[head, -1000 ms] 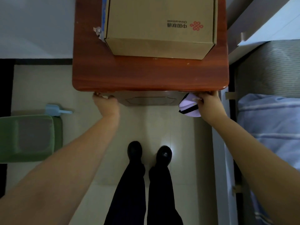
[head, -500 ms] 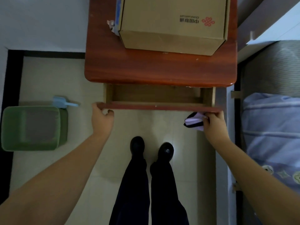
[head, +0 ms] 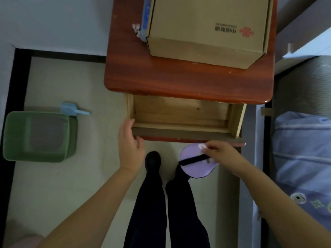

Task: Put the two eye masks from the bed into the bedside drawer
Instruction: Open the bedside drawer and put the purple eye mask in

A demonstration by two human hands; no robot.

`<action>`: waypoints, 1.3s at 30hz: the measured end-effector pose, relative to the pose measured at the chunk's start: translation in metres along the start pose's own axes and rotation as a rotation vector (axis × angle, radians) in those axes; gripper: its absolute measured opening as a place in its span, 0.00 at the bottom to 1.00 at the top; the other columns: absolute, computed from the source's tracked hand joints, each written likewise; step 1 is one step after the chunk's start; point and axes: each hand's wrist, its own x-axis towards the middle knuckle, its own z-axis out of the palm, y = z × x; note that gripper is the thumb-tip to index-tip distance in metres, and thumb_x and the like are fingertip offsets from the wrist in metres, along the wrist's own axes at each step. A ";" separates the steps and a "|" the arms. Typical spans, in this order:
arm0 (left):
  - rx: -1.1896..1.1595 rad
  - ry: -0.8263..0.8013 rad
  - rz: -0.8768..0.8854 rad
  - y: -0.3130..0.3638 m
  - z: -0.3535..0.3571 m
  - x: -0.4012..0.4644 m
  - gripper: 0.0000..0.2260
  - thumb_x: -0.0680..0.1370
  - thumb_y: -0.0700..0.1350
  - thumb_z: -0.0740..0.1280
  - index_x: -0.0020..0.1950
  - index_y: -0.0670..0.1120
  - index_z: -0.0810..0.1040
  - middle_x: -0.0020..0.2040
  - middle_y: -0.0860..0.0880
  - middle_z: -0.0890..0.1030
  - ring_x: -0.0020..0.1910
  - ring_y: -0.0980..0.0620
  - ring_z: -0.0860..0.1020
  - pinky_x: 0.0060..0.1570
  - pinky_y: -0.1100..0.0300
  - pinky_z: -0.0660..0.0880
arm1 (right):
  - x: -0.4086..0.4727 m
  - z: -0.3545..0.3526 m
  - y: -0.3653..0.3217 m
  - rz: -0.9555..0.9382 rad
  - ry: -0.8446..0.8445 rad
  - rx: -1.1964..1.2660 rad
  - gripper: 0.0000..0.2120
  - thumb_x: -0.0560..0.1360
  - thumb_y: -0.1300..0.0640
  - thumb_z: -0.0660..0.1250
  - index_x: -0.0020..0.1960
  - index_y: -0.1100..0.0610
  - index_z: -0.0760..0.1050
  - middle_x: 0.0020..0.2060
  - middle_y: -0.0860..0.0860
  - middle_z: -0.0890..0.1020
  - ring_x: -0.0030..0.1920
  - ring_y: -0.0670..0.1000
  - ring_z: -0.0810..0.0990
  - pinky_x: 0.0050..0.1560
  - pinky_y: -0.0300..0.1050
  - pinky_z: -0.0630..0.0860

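The bedside drawer (head: 180,113) stood pulled out under the red-brown table (head: 179,81). The right hand (head: 223,155) pinched a lilac eye mask (head: 194,162) just before the drawer front, above the floor. The left hand (head: 130,145) hung loosely open, empty, beside the drawer's left corner.

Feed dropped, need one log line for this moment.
drawer: open, looks empty | right hand: holds purple eye mask before drawer front | left hand: open at drawer's left corner
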 end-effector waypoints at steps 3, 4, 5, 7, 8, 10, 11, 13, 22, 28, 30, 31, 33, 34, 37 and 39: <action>-0.380 -0.511 -0.220 0.039 0.009 0.002 0.16 0.77 0.47 0.66 0.64 0.52 0.70 0.57 0.55 0.78 0.57 0.55 0.77 0.53 0.63 0.74 | 0.014 0.011 -0.043 -0.065 0.037 0.366 0.16 0.75 0.46 0.64 0.46 0.60 0.78 0.33 0.52 0.79 0.35 0.49 0.76 0.39 0.39 0.70; -0.451 -0.597 -0.289 0.044 0.012 0.011 0.12 0.76 0.47 0.67 0.59 0.54 0.73 0.56 0.53 0.79 0.54 0.56 0.78 0.50 0.63 0.75 | 0.025 0.014 -0.055 -0.066 0.064 0.438 0.17 0.75 0.46 0.64 0.47 0.61 0.78 0.34 0.55 0.79 0.35 0.50 0.75 0.40 0.43 0.71; -0.437 -0.596 -0.298 0.045 0.016 0.023 0.09 0.76 0.46 0.67 0.56 0.54 0.75 0.57 0.50 0.80 0.52 0.56 0.79 0.49 0.62 0.76 | 0.038 0.017 -0.064 -0.076 0.107 0.445 0.17 0.76 0.46 0.64 0.46 0.60 0.78 0.33 0.55 0.79 0.34 0.50 0.75 0.40 0.44 0.73; -0.323 -0.439 -0.290 0.045 0.021 0.053 0.10 0.77 0.43 0.66 0.58 0.46 0.75 0.58 0.44 0.79 0.54 0.48 0.79 0.49 0.57 0.75 | 0.072 0.024 -0.079 -0.090 0.196 0.231 0.16 0.78 0.47 0.60 0.38 0.56 0.76 0.32 0.55 0.80 0.32 0.49 0.76 0.38 0.44 0.73; -0.221 -0.330 -0.290 0.042 0.026 0.068 0.13 0.77 0.42 0.65 0.61 0.43 0.74 0.58 0.42 0.78 0.55 0.44 0.78 0.48 0.56 0.73 | 0.090 0.029 -0.083 -0.086 0.220 0.059 0.17 0.79 0.49 0.59 0.34 0.54 0.72 0.31 0.55 0.78 0.32 0.51 0.75 0.35 0.44 0.71; -0.035 -0.188 -0.271 0.032 0.038 0.096 0.15 0.77 0.42 0.65 0.63 0.42 0.72 0.59 0.41 0.78 0.56 0.41 0.77 0.46 0.56 0.69 | 0.126 0.041 -0.091 -0.075 0.277 -0.212 0.17 0.79 0.53 0.56 0.32 0.54 0.66 0.28 0.52 0.72 0.29 0.51 0.70 0.31 0.45 0.65; 0.040 -0.171 -0.249 0.025 0.043 0.107 0.16 0.77 0.42 0.64 0.64 0.43 0.71 0.60 0.41 0.78 0.57 0.41 0.77 0.45 0.57 0.68 | 0.140 0.046 -0.093 -0.073 0.306 -0.272 0.16 0.79 0.53 0.56 0.34 0.55 0.67 0.29 0.51 0.72 0.29 0.50 0.70 0.32 0.44 0.65; 0.143 -0.203 -0.219 0.010 0.052 0.121 0.16 0.78 0.43 0.63 0.65 0.42 0.70 0.62 0.41 0.77 0.58 0.41 0.76 0.46 0.58 0.68 | 0.158 0.054 -0.094 -0.056 0.348 -0.309 0.13 0.80 0.53 0.55 0.41 0.57 0.70 0.33 0.52 0.75 0.31 0.51 0.73 0.35 0.45 0.69; 0.302 -0.303 -0.254 0.029 0.029 0.103 0.24 0.77 0.44 0.63 0.71 0.43 0.60 0.67 0.37 0.70 0.61 0.38 0.73 0.54 0.49 0.73 | 0.102 0.031 -0.103 0.045 0.270 -0.313 0.13 0.78 0.60 0.59 0.60 0.64 0.70 0.53 0.63 0.80 0.51 0.62 0.78 0.48 0.49 0.74; 0.540 -0.595 0.236 0.123 -0.023 0.055 0.14 0.79 0.46 0.59 0.62 0.41 0.72 0.59 0.39 0.78 0.56 0.41 0.76 0.52 0.49 0.76 | -0.024 -0.013 -0.111 0.023 0.434 -0.445 0.19 0.79 0.50 0.57 0.66 0.58 0.65 0.60 0.60 0.75 0.57 0.60 0.75 0.55 0.57 0.75; 0.583 -0.603 0.449 0.174 -0.031 0.040 0.14 0.79 0.47 0.59 0.61 0.42 0.72 0.56 0.41 0.78 0.55 0.42 0.76 0.51 0.49 0.76 | -0.065 -0.036 -0.111 0.000 0.617 -0.546 0.17 0.79 0.49 0.56 0.64 0.57 0.67 0.61 0.58 0.74 0.60 0.60 0.72 0.58 0.58 0.70; 0.594 -0.600 0.534 0.199 -0.031 0.034 0.13 0.79 0.47 0.58 0.60 0.43 0.72 0.55 0.42 0.79 0.54 0.42 0.77 0.50 0.49 0.76 | -0.082 -0.049 -0.108 0.008 0.698 -0.580 0.17 0.79 0.48 0.55 0.63 0.56 0.67 0.62 0.57 0.73 0.62 0.60 0.71 0.60 0.58 0.68; 0.611 -0.597 0.669 0.252 -0.023 0.024 0.13 0.79 0.49 0.57 0.59 0.45 0.71 0.54 0.44 0.78 0.54 0.42 0.77 0.50 0.49 0.76 | -0.115 -0.078 -0.097 0.071 0.792 -0.613 0.18 0.78 0.46 0.54 0.64 0.54 0.67 0.64 0.56 0.72 0.66 0.58 0.67 0.64 0.59 0.63; 0.624 -0.603 0.734 0.278 -0.015 0.018 0.13 0.79 0.49 0.57 0.59 0.45 0.71 0.55 0.44 0.78 0.54 0.42 0.77 0.51 0.48 0.76 | -0.131 -0.094 -0.089 0.114 0.815 -0.615 0.19 0.78 0.46 0.54 0.65 0.53 0.67 0.65 0.55 0.71 0.68 0.57 0.66 0.66 0.60 0.62; 0.653 -0.641 0.930 0.351 0.018 -0.008 0.13 0.79 0.49 0.56 0.61 0.45 0.69 0.55 0.43 0.78 0.55 0.41 0.76 0.49 0.47 0.75 | -0.181 -0.146 -0.056 0.220 0.920 -0.570 0.19 0.78 0.46 0.53 0.66 0.53 0.66 0.67 0.56 0.69 0.69 0.57 0.64 0.67 0.62 0.58; 0.686 -0.664 1.042 0.397 0.048 -0.030 0.15 0.79 0.49 0.56 0.64 0.46 0.68 0.57 0.43 0.77 0.55 0.40 0.76 0.48 0.47 0.75 | -0.215 -0.179 -0.028 0.290 0.995 -0.511 0.19 0.79 0.46 0.53 0.66 0.54 0.66 0.67 0.56 0.69 0.69 0.56 0.63 0.68 0.62 0.55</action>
